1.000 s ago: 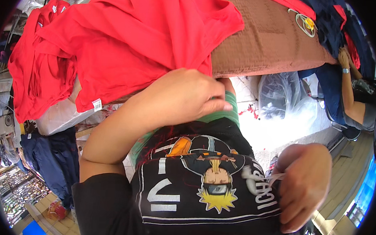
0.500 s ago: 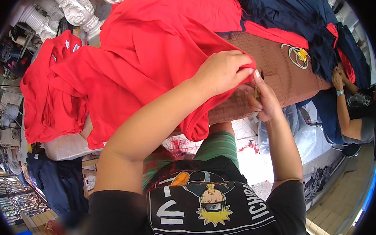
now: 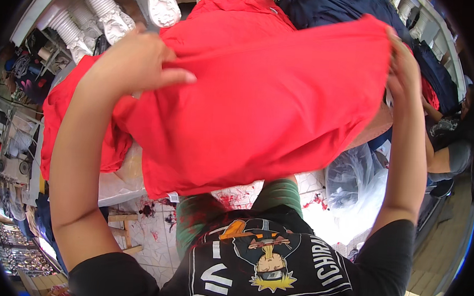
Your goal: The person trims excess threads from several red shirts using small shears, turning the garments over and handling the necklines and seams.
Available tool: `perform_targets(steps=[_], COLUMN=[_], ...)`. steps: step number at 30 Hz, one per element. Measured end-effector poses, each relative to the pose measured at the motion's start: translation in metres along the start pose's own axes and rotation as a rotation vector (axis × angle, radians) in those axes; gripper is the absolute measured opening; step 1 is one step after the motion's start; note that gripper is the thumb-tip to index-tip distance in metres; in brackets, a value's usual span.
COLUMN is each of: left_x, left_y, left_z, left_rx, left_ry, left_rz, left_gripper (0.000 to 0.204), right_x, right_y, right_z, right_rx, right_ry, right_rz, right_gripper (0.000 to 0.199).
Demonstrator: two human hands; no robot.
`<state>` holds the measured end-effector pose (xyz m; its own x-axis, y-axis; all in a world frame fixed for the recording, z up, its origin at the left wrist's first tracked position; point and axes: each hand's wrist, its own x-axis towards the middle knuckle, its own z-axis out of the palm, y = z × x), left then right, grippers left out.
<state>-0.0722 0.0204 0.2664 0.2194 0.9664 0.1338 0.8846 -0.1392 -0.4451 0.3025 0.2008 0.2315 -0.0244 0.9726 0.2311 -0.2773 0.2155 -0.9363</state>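
Note:
A red garment (image 3: 261, 111) is spread wide in front of me, with a small white tag (image 3: 173, 197) at its near left edge. Its far right corner is raised and pinched by my right hand (image 3: 405, 71), whose fingertips are partly behind the cloth. My left hand (image 3: 139, 60) is over the garment's left side, thumb stretched out and apart from the fingers. No cloth shows gripped in it, and motion blurs it a little. A second bunch of red cloth (image 3: 115, 148) lies beyond my left forearm.
White carved balusters (image 3: 161, 5) line the far side. Dark navy cloth (image 3: 332, 10) is piled at the back right, and another person's arm (image 3: 438, 160) shows at the right. Clear plastic (image 3: 357, 174) lies on the floor, near red scraps (image 3: 318, 200). A wooden stool (image 3: 126, 233) stands lower left.
My hands have moved apart from the garment's right edge: the left to the far left, the right up and rightward. The garment now stretches rightward over the brown padded surface.

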Motion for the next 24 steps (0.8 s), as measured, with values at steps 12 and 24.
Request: perform_targets(steps=[12, 24], left_x=[-0.079, -0.068], left_y=[0.087, 0.133], left_z=[0.048, 0.124], left_rx=[-0.246, -1.239], left_ry=[0.018, 0.14], left_rz=[-0.651, -0.266], left_gripper=[0.077, 0.038], right_x=[-0.033, -0.083], right_y=[0.084, 0.139], right_z=[-0.033, -0.063], right_rx=[-0.021, -0.588], right_ry=[-0.182, -0.336], right_rz=[0.051, 0.074], right_gripper=[0.025, 0.021])
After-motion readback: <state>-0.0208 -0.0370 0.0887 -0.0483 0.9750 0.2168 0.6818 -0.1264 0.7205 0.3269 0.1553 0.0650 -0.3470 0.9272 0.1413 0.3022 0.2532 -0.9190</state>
